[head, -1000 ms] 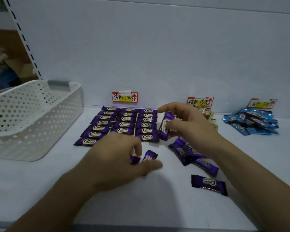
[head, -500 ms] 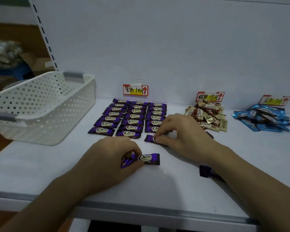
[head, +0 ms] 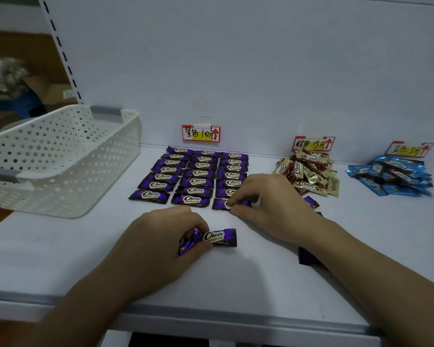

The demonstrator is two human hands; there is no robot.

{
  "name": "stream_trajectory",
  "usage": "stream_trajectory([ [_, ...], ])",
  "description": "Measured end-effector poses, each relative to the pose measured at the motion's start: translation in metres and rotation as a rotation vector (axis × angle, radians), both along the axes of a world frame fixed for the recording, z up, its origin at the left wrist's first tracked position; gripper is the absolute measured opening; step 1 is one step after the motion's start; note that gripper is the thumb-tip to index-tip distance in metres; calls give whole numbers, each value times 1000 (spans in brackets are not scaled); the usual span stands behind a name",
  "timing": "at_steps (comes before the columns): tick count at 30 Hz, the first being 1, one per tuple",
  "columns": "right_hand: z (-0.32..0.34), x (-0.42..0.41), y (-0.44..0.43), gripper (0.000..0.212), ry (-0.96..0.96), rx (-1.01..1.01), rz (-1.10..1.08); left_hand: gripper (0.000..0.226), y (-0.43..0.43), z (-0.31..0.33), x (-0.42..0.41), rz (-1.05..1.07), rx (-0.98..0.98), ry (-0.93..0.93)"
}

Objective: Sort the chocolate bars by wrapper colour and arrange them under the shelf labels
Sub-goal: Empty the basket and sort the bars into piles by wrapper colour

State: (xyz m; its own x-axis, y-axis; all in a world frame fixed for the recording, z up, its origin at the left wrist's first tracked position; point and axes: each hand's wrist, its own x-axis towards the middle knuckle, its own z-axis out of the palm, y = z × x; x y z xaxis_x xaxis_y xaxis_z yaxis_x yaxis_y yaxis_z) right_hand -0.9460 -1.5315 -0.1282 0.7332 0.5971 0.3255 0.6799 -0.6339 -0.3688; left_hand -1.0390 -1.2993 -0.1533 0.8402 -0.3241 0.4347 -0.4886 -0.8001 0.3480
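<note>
Left hand [head: 158,242] rested low on the white shelf [head: 60,259], fingers curled and pinching purple chocolate bars [head: 208,238] — one showed its "Choco" logo face up, another crumpled wrapper end poked out under the fingers. Right hand [head: 268,201] sat further back, thumb and forefinger closed on a purple bar [head: 219,204] lying flat at the front of the right-hand column of the purple grid [head: 196,176]. That grid lay in three neat columns directly below the purple label [head: 201,133], bars flat and logo up, touching or nearly so.

A few loose purple bars [head: 307,256] lay beside and partly under the right forearm; how many, cannot tell. Gold-brown pile [head: 308,174] heaped unsorted under the middle label [head: 313,144], just right of the right hand. Blue pile [head: 391,176] heaped under the far-right label [head: 409,150] — well apart from both hands. White perforated basket [head: 60,159] stood at the left of the shelf, near the grid but not touching it; its contents were not visible from this angle.
</note>
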Motion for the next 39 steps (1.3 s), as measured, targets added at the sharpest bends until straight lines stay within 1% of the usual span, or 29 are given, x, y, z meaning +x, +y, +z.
stream_trajectory([
  [6,-1,1,-1,14,9,-6,-19,25,-1,0,0,-5,5,-24],
  [8,2,-1,-1,17,-12,24,-11,23,-1,0,0,-14,2,-46],
  [10,13,-8,-3,18,13,96,52,22,-1,1,0,-31,-5,-67],
  [11,20,-13,-5,20,62,110,111,21,0,2,-1,-38,-11,-83],
  [13,30,-23,-4,26,163,58,238,20,0,4,-1,-43,-10,-132],
  [14,31,-27,-2,29,177,18,281,19,-1,5,-2,-46,-8,-159],
  [15,30,-30,1,28,159,-8,306,18,-1,7,-2,-50,-9,-183],
  [17,25,-32,8,20,90,3,313,20,-1,9,-3,-52,-19,-212],
  [19,25,-31,9,14,80,44,259,22,-1,14,-6,-5,-91,-211],
  [20,27,-30,7,14,93,65,221,22,0,17,-9,49,-178,-185],
  [21,28,-30,5,15,108,81,187,22,0,21,-10,106,-306,-139],
  [22,27,-32,3,17,122,84,157,21,0,24,-10,141,-486,-61],
  [23,25,-35,0,17,132,77,131,20,2,27,-10,138,-739,63],
  [24,21,-38,-2,16,132,59,101,18,4,28,-9,89,-1033,221],
  [25,17,-43,-3,14,112,33,63,23,6,29,-8,0,-1324,400],
  [26,11,-47,-3,12,76,3,18,34,9,29,-8,-92,-1551,551],
  [27,6,-50,-3,12,40,-22,-34,44,13,29,-9,-155,-1696,657],
  [28,1,-52,-3,13,12,-35,-83,50,14,29,-10,-190,-1773,721],
  [30,-6,-54,-2,14,-37,-36,-151,53,10,27,-9,-214,-1829,774],
  [33,-11,-54,-1,15,-127,-32,-184,42,0,24,-4,-144,-1852,778],
  [35,-11,-53,1,15,-127,-32,-191,35,-4,20,-2,-112,-1870,765],
  [36,-12,-53,2,15,-125,-31,-192,38,-4,18,-1,-123,-1896,768],
  [38,-12,-51,4,15,-122,-21,-193,56,-4,14,2,-114,-1940,784],
  [39,-13,-50,4,15,-124,-13,-193,54,-4,12,4,-74,-1934,786],
])
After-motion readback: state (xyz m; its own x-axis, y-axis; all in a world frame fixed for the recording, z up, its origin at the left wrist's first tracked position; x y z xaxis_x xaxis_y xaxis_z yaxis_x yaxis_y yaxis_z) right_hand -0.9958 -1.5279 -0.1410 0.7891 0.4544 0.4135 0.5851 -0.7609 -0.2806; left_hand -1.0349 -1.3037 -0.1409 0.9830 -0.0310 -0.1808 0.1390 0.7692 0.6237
